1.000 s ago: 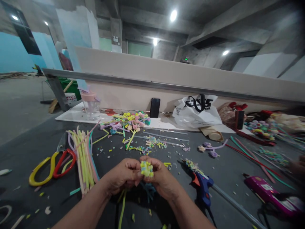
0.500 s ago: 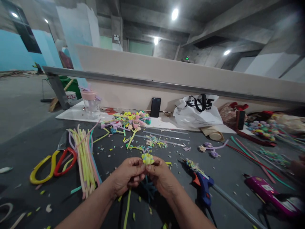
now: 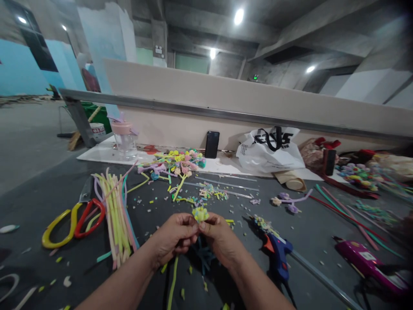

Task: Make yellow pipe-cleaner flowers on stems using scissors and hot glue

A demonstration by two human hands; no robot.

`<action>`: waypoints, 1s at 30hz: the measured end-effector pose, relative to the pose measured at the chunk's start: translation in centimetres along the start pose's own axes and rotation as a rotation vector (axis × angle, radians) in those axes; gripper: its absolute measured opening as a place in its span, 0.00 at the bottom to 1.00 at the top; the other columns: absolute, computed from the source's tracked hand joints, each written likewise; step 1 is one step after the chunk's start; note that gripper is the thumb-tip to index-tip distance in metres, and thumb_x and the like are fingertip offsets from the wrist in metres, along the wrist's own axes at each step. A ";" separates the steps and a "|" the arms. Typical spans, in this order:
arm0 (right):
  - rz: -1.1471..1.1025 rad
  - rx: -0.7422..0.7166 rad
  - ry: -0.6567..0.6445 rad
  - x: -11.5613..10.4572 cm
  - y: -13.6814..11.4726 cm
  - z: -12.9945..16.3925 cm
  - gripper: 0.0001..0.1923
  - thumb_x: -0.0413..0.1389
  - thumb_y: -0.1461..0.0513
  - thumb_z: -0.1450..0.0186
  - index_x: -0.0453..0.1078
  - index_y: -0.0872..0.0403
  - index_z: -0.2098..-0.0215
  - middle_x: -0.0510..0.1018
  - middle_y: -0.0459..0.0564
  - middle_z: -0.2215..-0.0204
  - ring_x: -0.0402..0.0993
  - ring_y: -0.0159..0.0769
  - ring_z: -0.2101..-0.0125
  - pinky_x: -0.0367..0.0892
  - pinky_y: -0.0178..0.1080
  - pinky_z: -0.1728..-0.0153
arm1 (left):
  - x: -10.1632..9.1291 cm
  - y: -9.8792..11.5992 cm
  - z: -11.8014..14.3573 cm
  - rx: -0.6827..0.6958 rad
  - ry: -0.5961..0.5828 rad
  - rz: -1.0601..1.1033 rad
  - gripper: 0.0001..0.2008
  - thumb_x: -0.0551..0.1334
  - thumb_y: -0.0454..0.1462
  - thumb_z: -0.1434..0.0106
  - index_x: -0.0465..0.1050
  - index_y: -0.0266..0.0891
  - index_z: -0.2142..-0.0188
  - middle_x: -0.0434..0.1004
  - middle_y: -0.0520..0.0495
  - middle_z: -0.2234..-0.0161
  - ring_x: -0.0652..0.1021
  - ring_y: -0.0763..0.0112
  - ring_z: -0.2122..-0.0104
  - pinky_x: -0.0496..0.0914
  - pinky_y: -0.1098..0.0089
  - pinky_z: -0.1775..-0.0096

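A small yellow flower [image 3: 200, 213] with pale bluish bits is pinched between my two hands at the middle of the table. My left hand [image 3: 179, 234] has its thumb and fingers closed on the flower's left underside. From the other side, my right hand [image 3: 217, 237] grips it the same way, the fingertips nearly meeting. A yellow-green stem [image 3: 173, 282] runs down below my left hand; whether it joins the flower is hidden by the fingers. Under the hands, in shadow, lies a dark blue branching piece [image 3: 204, 256].
At left lie scissors [image 3: 69, 226] with yellow and red handles and a bundle of fuzzy stems [image 3: 118, 219]. A blue glue gun [image 3: 279, 256] lies at right, a magenta one [image 3: 371, 262] beyond. Finished flowers [image 3: 180, 161], a phone [image 3: 212, 145] and a white bag [image 3: 267, 150] stand behind.
The view has shifted very slightly. Both hands keep their hold on the yellow flower, which has turned a little between the fingertips.
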State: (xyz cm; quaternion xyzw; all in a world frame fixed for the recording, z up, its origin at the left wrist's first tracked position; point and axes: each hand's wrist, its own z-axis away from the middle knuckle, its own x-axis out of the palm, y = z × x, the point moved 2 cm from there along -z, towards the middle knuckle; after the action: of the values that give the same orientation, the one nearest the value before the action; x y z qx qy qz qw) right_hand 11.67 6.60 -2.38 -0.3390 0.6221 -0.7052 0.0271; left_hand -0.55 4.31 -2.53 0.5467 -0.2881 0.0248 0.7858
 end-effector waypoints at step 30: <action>-0.238 -0.164 0.248 -1.8 -1.0 -0.8 0.15 0.62 0.54 0.48 0.65 0.57 0.78 0.59 0.37 0.86 0.44 0.19 0.88 0.42 0.27 0.87 | 2.5 5.8 0.2 0.304 0.321 -0.072 0.33 0.63 0.33 0.47 0.55 0.46 0.43 0.67 0.53 0.69 0.71 0.75 0.68 0.69 0.67 0.61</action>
State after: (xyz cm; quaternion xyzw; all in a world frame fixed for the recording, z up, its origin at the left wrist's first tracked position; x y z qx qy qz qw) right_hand 13.02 8.33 -2.29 -0.3218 0.6316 -0.6867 -0.1612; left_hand -0.64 5.78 3.59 0.6578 -0.1325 0.1263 0.7306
